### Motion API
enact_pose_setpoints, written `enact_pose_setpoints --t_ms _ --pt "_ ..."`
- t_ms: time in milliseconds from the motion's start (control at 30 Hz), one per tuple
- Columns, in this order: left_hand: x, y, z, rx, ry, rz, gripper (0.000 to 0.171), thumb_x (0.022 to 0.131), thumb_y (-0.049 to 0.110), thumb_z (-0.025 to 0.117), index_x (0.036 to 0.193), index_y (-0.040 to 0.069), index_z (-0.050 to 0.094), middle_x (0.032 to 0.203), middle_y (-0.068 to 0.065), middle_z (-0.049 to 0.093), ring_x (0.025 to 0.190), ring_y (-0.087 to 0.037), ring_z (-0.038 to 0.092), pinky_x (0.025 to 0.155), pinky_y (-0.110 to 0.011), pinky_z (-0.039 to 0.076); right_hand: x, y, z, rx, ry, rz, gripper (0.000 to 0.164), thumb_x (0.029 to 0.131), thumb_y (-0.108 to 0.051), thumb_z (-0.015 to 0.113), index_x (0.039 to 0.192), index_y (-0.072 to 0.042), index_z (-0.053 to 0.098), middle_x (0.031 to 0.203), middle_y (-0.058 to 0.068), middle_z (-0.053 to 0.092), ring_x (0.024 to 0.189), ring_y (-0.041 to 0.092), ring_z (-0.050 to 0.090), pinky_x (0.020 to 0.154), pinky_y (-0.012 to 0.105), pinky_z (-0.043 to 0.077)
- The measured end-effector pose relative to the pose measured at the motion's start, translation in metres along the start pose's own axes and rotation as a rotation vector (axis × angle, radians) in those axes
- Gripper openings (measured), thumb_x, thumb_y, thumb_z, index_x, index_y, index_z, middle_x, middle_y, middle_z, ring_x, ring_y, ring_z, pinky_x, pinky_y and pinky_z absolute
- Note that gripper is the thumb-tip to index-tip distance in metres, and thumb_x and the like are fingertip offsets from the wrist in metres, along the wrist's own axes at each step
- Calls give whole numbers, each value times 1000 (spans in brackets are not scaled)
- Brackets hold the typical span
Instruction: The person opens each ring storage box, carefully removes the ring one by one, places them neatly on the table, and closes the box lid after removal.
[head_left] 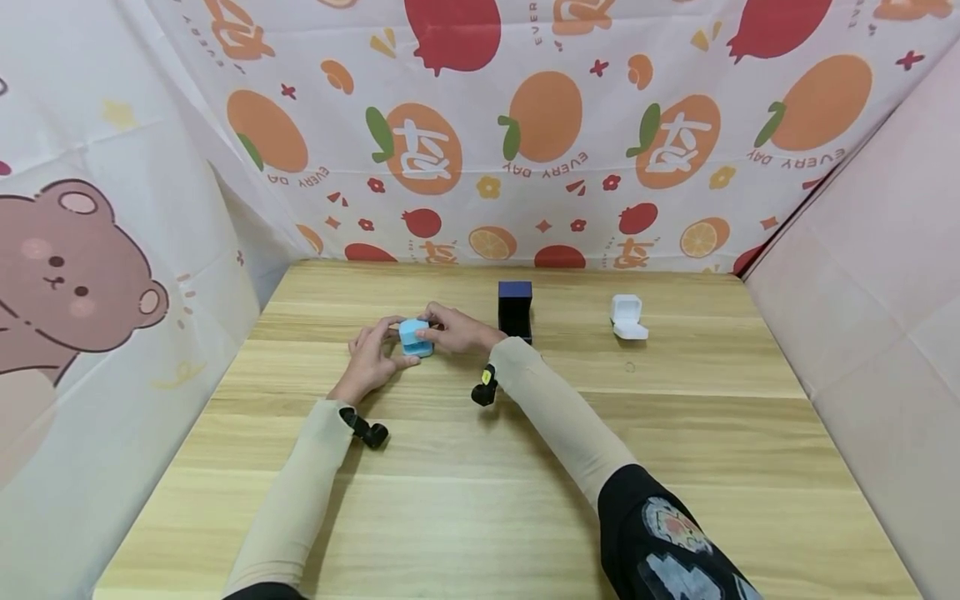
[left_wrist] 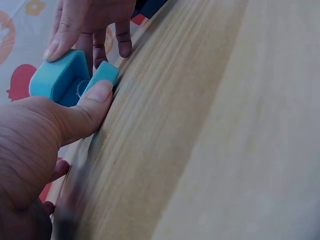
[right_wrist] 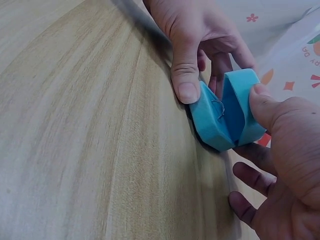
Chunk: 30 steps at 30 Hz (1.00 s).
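Note:
A light blue ring box [head_left: 415,336] stands partly opened on the table, between both hands. My left hand [head_left: 367,358] grips it from the left, the thumb on the front of the base. From the right, my right hand [head_left: 459,332] holds the lid, with its thumb on the lid's outer face in the right wrist view. Inside the box, a thin silver ring [right_wrist: 219,108] stands in the slot. The fingers behind the box are partly hidden.
A navy box [head_left: 515,308] with a dark interior stands open right of my right hand. Farther right is an open white ring box [head_left: 627,317], and a small, faint ring-shaped thing [head_left: 630,367] lies in front of it. A fruit-print cloth [head_left: 480,200] hangs behind the table.

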<state>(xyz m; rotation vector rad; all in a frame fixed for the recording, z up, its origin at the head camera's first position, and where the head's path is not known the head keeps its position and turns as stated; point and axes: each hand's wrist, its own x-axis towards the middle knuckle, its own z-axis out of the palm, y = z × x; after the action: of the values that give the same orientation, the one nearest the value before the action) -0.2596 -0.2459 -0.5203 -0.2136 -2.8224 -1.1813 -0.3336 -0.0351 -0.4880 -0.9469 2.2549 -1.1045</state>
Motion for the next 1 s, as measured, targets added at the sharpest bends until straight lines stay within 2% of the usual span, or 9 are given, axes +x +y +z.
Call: enact_pose_setpoints --t_ms 300,767,1000 --pt "0 3 -1 -6 -8 -8 73 83 26 85 145 16 47 135 -22 66 121 -36 42 98 -54 15 -1 -2 -3 30 -12 8 25 105 -36 51 121 -16 51 137 4 61 115 13 58 103 30 47" --pt "-1 4 0 1 15 -4 74 82 25 86 145 15 48 133 -22 67 121 -37 44 101 -56 15 -2 -6 -4 35 -6 19 26 106 -37 49 121 -15 51 141 5 59 123 15 57 109 34 46" --pt "-1 3 0 1 10 4 74 83 26 85 146 17 48 132 -19 68 118 -35 43 100 -56 16 1 0 -2 27 -18 -9 28 107 -37 47 125 -15 50 140 6 58 129 17 57 109 34 47"
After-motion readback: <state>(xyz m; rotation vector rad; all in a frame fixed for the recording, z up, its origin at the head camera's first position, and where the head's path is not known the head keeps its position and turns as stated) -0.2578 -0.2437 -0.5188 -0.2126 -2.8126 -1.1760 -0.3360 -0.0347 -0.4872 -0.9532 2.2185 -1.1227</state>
